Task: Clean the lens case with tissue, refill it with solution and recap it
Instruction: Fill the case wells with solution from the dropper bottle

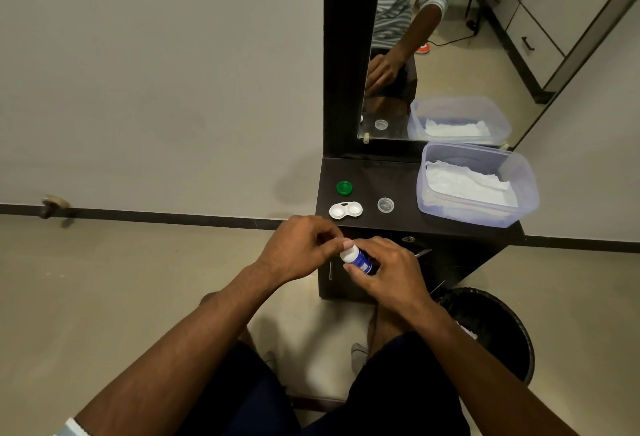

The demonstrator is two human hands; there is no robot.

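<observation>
The white lens case (345, 210) lies open on the dark cabinet top (370, 176), both wells uncovered. A green cap (344, 187) sits behind it and a clear cap (385, 205) to its right. In front of the cabinet, my right hand (388, 273) grips the small blue solution bottle (360, 260), tilted with its white top to the left. My left hand (301, 248) pinches that white top (347, 251) with its fingertips. Tissues (467, 182) lie in a clear plastic box (478, 214) at the right of the top.
A mirror (450, 37) in a black frame stands behind the cabinet top against the wall. A black bin (498, 324) with a liner stands on the floor at the right, beside the cabinet. My knees are below the hands.
</observation>
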